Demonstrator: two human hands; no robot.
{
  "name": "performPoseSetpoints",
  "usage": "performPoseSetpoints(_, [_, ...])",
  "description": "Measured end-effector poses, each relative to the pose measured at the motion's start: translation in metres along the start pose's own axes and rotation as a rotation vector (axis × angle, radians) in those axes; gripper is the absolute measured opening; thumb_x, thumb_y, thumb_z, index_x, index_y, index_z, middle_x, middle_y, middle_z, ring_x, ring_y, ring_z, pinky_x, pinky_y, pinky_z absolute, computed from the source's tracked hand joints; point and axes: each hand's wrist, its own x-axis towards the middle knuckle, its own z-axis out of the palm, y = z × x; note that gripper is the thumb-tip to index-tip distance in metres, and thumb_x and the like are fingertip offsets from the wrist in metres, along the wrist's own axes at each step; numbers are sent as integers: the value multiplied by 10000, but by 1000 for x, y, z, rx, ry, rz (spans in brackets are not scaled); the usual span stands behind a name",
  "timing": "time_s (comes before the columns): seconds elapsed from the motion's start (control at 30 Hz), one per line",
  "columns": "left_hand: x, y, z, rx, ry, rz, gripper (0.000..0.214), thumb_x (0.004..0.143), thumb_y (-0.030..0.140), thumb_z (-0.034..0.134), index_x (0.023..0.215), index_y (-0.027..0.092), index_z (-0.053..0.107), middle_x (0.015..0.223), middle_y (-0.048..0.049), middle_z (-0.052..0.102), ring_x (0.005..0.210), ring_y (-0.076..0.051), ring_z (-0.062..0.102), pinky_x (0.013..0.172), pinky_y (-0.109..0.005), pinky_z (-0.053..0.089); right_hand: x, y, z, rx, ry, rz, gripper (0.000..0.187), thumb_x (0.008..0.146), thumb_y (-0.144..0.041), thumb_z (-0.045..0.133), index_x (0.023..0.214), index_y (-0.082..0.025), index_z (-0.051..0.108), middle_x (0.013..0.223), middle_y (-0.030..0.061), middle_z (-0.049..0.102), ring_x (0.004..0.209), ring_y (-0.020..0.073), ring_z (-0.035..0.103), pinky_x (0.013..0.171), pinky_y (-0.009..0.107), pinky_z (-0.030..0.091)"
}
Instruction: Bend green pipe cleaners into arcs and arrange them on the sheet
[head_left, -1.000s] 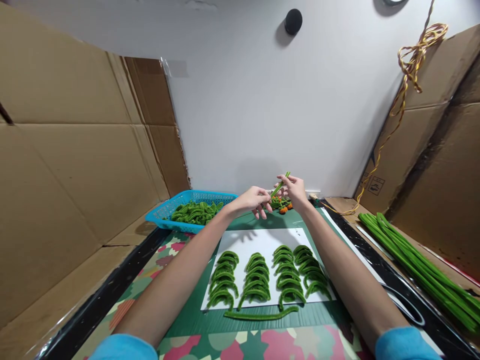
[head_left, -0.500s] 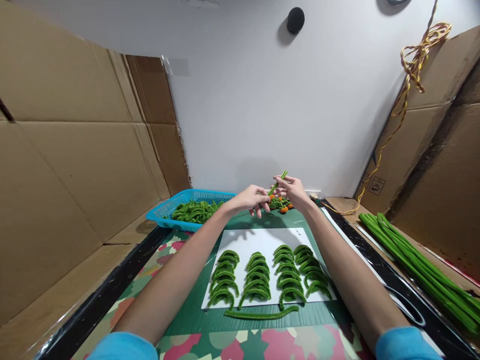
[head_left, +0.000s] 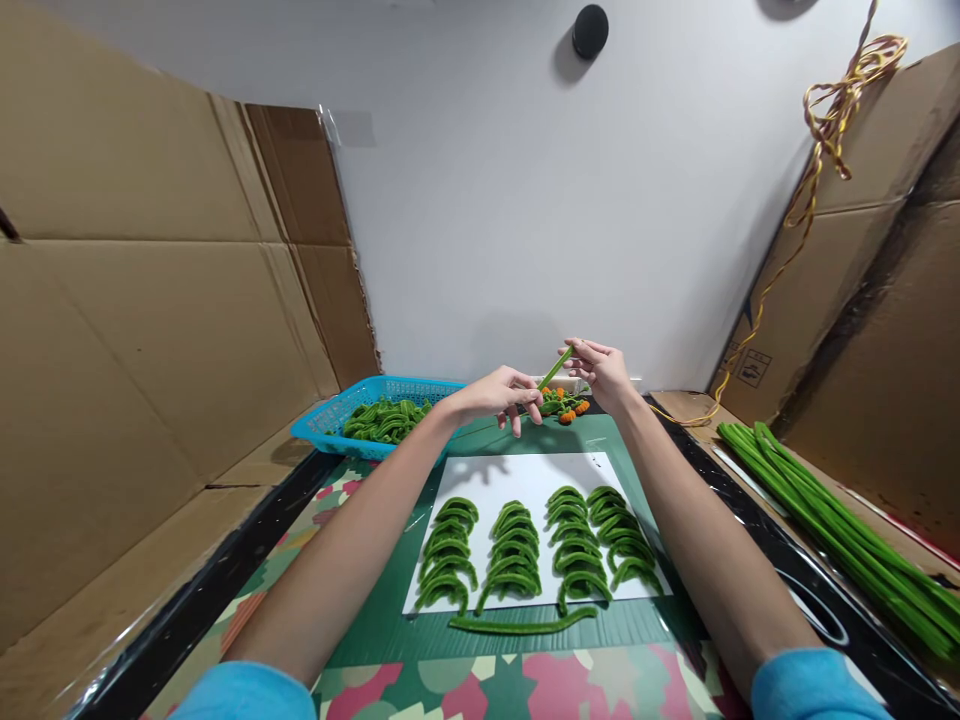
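Observation:
My left hand [head_left: 506, 396] and my right hand [head_left: 602, 372] hold a green pipe cleaner [head_left: 556, 368] between them, above the far edge of a white sheet [head_left: 517, 472]. It slants up to the right, pinched near its lower end by the left fingers and at its upper end by the right fingertips. Bent green pipe cleaners [head_left: 514, 552] lie on the sheet in several columns of overlapping arches. One longer, nearly straight green pipe cleaner [head_left: 521, 627] rests along the sheet's near edge.
A blue basket [head_left: 321, 428] at the back left contains many curled green pieces [head_left: 390, 420]. Orange-and-green pieces [head_left: 574, 411] lie behind the hands. A bundle of long green pipe cleaners [head_left: 840, 530] lies at right. Cardboard walls [head_left: 150, 330] flank the table; a twisted cord [head_left: 810, 190] hangs at right.
My right hand has moved slightly right and up along the pipe cleaner, away from my left hand. The left hand has barely moved. The pieces on the sheet lie as before.

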Motion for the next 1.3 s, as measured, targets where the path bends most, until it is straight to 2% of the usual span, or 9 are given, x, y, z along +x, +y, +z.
performPoseSetpoints(0.27, [-4, 7, -1, -7, 44, 8, 343, 987, 430, 666, 1017, 98, 744, 971, -169, 817, 472, -96, 634, 456, -240, 280, 1, -2, 0, -12, 54, 3, 88, 937, -178, 721, 898, -124, 779, 813, 100, 827, 588, 119, 735, 507, 169, 588])
performPoseSetpoints(0.5, [-4, 8, -1, -16, 31, 29, 405, 962, 465, 709, 1050, 75, 774, 961, -185, 816, 510, -107, 650, 471, -239, 280, -3, -1, 1, -26, 8, 31, 195, 926, -319, 784, 978, -131, 788, 946, 118, 843, 558, 104, 712, 428, 158, 520])
performPoseSetpoints(0.77, [-2, 11, 3, 29, 5, 59, 430, 976, 488, 692, 1078, 82, 788, 965, -179, 818, 495, -107, 649, 486, -250, 307, 0, -2, 1, -13, 64, -7, 146, 967, -212, 692, 887, -113, 761, 829, 108, 833, 484, 90, 669, 404, 159, 492])
performPoseSetpoints(0.9, [-1, 11, 5, 33, 0, 68, 407, 967, 478, 705, 1037, 87, 792, 956, -182, 822, 494, -113, 655, 492, -252, 329, -1, -2, 4, -20, 74, -32, 147, 951, -239, 729, 870, -118, 750, 832, 110, 833, 461, 88, 653, 399, 163, 495])
performPoseSetpoints(1.03, [0, 11, 5, 8, 38, 54, 402, 975, 476, 697, 1035, 87, 774, 973, -185, 821, 528, -119, 681, 490, -238, 325, -4, -5, 3, -19, 24, -19, 205, 914, -322, 800, 887, -122, 760, 901, 128, 839, 505, 101, 684, 417, 171, 526])
performPoseSetpoints(1.13, [2, 9, 4, -40, 54, 67, 439, 962, 513, 707, 1062, 89, 759, 967, -183, 819, 548, -129, 697, 497, -231, 343, -5, -7, 1, -33, -86, 35, 279, 873, -364, 850, 940, -105, 773, 949, 154, 837, 542, 125, 715, 433, 189, 554])
performPoseSetpoints(1.23, [4, 8, 4, -43, 79, 51, 445, 951, 516, 721, 1058, 86, 749, 962, -183, 819, 549, -129, 695, 498, -227, 349, -6, -5, 1, -62, -190, 68, 343, 829, -387, 895, 956, -93, 775, 930, 166, 833, 559, 142, 730, 440, 197, 563])
performPoseSetpoints(1.3, [5, 10, 4, -17, 99, 31, 408, 954, 480, 725, 1049, 84, 746, 975, -182, 819, 547, -125, 694, 494, -222, 341, -4, -2, 3, -70, -187, 40, 339, 812, -383, 910, 935, -98, 774, 887, 149, 830, 564, 145, 734, 446, 194, 565])
